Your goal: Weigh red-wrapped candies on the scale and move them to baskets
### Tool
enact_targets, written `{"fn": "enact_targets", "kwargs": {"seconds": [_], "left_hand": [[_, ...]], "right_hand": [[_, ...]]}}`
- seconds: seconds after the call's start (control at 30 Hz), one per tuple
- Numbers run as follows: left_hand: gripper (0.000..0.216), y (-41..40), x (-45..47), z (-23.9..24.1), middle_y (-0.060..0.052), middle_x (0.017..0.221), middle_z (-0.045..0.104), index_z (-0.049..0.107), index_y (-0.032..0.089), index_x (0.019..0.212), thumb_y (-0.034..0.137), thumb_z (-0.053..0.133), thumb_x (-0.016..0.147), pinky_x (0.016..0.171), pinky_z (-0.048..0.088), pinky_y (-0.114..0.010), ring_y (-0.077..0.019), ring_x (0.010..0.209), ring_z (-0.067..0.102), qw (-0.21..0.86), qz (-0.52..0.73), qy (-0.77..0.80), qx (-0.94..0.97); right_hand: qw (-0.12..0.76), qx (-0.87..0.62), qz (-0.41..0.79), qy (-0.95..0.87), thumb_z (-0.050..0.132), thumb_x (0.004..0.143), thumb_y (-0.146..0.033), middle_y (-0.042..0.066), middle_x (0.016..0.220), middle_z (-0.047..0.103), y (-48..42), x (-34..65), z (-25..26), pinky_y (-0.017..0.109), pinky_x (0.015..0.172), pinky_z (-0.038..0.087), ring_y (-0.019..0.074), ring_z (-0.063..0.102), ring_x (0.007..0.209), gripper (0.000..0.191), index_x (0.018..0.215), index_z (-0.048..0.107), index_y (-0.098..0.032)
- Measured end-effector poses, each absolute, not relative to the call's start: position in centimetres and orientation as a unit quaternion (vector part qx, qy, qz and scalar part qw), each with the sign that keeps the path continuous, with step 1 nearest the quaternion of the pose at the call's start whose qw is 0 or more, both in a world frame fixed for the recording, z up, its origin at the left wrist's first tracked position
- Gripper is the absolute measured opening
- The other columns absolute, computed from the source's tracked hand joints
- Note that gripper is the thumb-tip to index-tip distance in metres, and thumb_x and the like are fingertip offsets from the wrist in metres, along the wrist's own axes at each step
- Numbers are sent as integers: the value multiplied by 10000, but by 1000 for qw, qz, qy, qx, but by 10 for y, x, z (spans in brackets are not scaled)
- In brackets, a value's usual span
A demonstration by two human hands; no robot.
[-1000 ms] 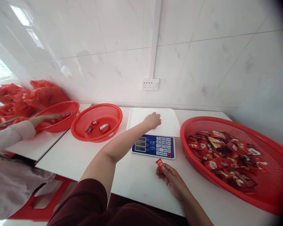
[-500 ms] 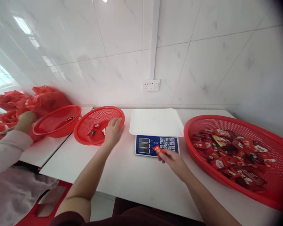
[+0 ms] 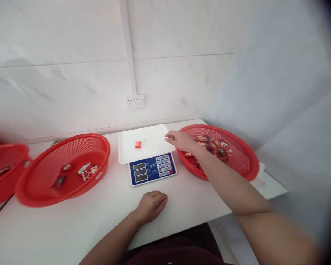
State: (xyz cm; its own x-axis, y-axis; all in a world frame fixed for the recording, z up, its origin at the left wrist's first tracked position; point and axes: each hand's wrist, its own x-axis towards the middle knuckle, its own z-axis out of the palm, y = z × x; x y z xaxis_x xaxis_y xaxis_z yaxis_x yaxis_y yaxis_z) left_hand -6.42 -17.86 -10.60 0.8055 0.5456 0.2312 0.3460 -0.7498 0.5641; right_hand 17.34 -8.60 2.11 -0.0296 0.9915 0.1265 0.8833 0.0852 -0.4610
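My left hand (image 3: 151, 207) rests on the white table in front of the scale, its fingers curled closed with nothing showing in them. Over the right edge of the white weighing pan (image 3: 157, 149), beside the rim of a red basket (image 3: 244, 167), is my right hand (image 3: 179, 140). Its fingers are slightly bent and apart, with nothing visible between them. A small red wrapped packet (image 3: 138, 144) lies on the pan. Below the pan shows the scale's blue panel (image 3: 151, 170) with keys and displays. Many red wrapped packets (image 3: 213, 147) fill part of that right basket.
Another red basket (image 3: 99, 145) stands left of the scale, holding several small packets (image 3: 86, 171). A red basin (image 3: 19, 152) is at the far left. Behind the table (image 3: 79, 224) are a tiled wall and a socket (image 3: 135, 101). A grey wall stands at the right.
The view has turned right. The red packet has gone from my right hand onto the pan, and that hand has moved towards the right basket. My left hand has left the left basket and closed.
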Motion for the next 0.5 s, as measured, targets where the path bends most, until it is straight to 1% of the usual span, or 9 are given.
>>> {"fn": "enact_targets", "kwargs": {"seconds": [0.07,0.13,0.17,0.23,0.27,0.33,0.37,0.43,0.5], "left_hand": [[287,-177,-63,-108,-44,834,673,635,234,949,290,357,906,716,490,-266,-165,770,623,298,185,256,901],[276,-175,-61,-110,-30,846,669,639,239,930,297,371,902,717,487,-261,-162,770,618,333,174,266,888],[269,-174,-59,-110,-26,854,667,639,240,927,301,380,899,713,486,-260,-162,770,617,348,169,270,882],[256,-172,-57,-110,-21,862,663,639,240,926,306,394,892,706,487,-259,-163,772,614,373,162,277,870],[252,-172,-57,-110,-20,869,662,639,239,928,305,399,890,709,487,-261,-164,778,613,383,161,280,865],[247,-170,-56,-110,-21,889,662,637,238,935,303,403,887,730,489,-269,-167,801,612,399,165,289,855],[243,-170,-56,-110,-22,899,662,636,237,935,303,407,885,743,489,-274,-169,811,612,405,169,293,849],[237,-169,-56,-111,-25,907,664,635,235,927,308,415,879,756,491,-285,-174,817,611,415,177,302,840],[231,-170,-57,-112,-24,903,666,637,237,912,316,423,873,757,494,-296,-179,815,611,425,183,310,830]], "right_hand": [[159,-682,150,-698,554,836,-350,49,982,689,-95,213,25,277,774,443,191,611,879,233,982,658,-201],[110,-695,176,-688,692,714,-307,42,892,705,-105,244,20,287,751,451,203,621,815,184,869,699,-209],[94,-700,186,-683,746,646,-282,45,892,705,-109,254,14,295,755,453,216,622,820,221,853,709,-214],[85,-704,195,-678,801,555,-244,67,980,690,-116,265,-1,313,805,444,251,606,918,349,891,713,-217],[90,-705,195,-676,804,545,-232,80,1030,675,-118,266,-8,320,839,432,267,587,976,380,913,709,-212],[111,-709,195,-668,765,604,-226,98,1063,659,-121,268,-17,330,883,406,275,562,1031,317,913,702,-198],[124,-712,198,-662,732,646,-224,100,1032,666,-122,270,-18,333,878,406,271,572,1010,244,886,699,-191],[150,-719,213,-644,670,717,-239,90,927,685,-124,275,-13,330,822,429,249,609,901,116,818,683,-184],[181,-726,235,-621,640,749,-279,76,846,687,-126,282,-5,321,734,456,223,629,773,107,789,655,-181]]}}
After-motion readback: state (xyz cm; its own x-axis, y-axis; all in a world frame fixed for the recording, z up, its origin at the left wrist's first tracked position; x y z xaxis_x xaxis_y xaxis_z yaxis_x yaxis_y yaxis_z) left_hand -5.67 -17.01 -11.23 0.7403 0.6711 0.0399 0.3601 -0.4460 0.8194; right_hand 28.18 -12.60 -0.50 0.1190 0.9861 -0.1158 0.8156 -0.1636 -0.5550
